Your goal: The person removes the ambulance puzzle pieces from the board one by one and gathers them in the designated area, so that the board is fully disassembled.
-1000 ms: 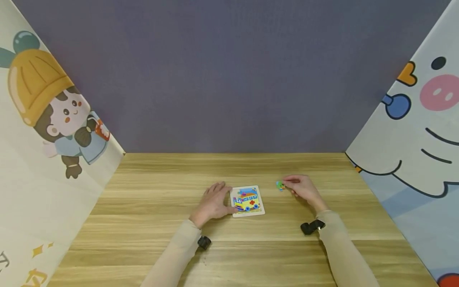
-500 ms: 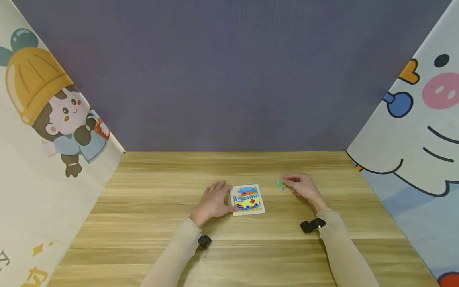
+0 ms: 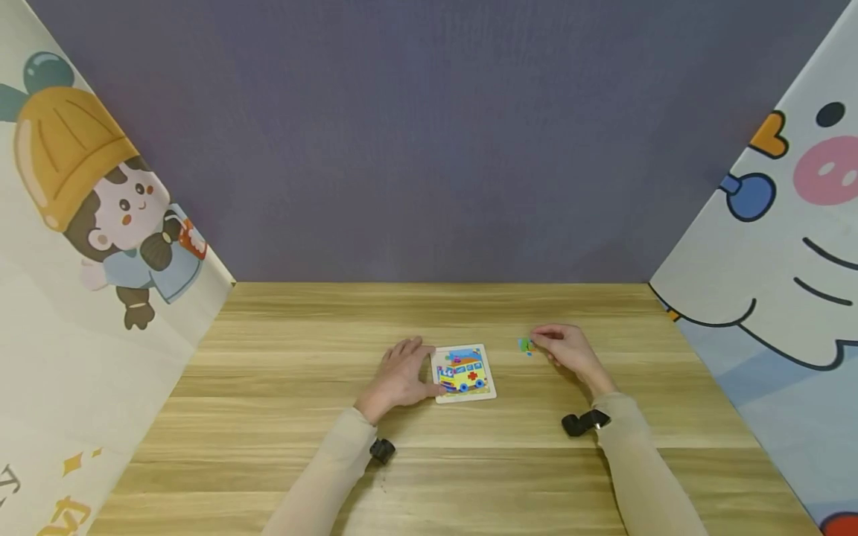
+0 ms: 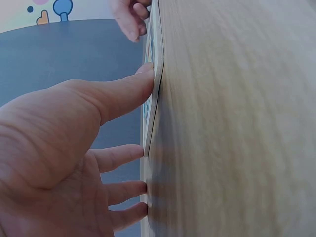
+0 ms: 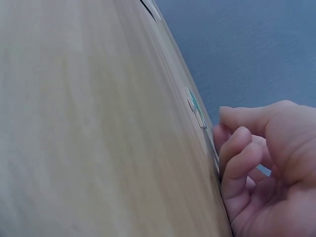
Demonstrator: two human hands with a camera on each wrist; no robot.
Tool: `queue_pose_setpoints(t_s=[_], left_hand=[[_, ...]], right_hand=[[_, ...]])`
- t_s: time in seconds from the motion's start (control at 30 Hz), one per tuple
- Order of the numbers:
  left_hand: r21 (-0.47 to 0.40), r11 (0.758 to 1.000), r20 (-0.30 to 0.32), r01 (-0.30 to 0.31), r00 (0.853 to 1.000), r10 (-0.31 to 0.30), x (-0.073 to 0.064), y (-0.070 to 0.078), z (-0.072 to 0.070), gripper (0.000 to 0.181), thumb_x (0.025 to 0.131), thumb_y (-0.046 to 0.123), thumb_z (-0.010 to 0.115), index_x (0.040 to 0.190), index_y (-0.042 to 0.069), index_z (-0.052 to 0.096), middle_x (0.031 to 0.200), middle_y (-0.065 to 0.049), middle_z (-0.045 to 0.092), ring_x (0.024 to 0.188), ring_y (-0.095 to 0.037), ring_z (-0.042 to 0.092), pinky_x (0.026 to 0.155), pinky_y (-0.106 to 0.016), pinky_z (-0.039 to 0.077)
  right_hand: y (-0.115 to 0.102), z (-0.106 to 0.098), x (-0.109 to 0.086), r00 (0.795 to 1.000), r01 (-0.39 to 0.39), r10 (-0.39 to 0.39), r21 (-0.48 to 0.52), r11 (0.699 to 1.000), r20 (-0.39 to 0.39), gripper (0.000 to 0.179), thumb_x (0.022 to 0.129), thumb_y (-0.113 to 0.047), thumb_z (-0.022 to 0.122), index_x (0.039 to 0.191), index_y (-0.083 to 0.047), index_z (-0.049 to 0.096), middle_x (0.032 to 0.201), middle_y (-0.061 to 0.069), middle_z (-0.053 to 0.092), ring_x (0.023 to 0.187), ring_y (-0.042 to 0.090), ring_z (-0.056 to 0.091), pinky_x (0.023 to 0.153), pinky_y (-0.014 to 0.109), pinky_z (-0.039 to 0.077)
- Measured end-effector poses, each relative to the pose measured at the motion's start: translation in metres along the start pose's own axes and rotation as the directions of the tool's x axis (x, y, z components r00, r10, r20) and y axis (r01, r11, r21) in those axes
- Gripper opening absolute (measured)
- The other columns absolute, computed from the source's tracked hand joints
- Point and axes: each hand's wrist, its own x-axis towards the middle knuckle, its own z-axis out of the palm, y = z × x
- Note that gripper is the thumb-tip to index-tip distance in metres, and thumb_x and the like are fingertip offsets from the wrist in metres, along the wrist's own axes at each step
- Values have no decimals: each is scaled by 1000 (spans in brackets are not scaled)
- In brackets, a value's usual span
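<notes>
At lower centre, your left hand (image 3: 398,376) touches the ambulance jigsaw tray (image 3: 467,400) with straight fingers, likely steadying it; further right, your right hand (image 3: 568,353) is at a green puzzle piece (image 3: 526,345), grip impossible to tell.

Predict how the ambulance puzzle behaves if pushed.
The ambulance puzzle is probably stiff: its edges look straight with the left hand touching it. Likely light, since it looks thin. Probably slides rather than rolls or tips, lying flat on the table.
</notes>
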Motion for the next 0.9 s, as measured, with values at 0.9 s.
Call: queue_pose_setpoints(t_s=[0.9], left_hand=[[12,1000,9,0,1000,-1,2,-1,2,77,91,47,83,156,16,53,173,-22,31,162,-45,23,133,-66,15]], right_hand=[[-56,102,-1,973,120,-102,-78,990,206,30,103,-28,72,123,-6,77,101,8,74,58,14,53,52,25,47]])
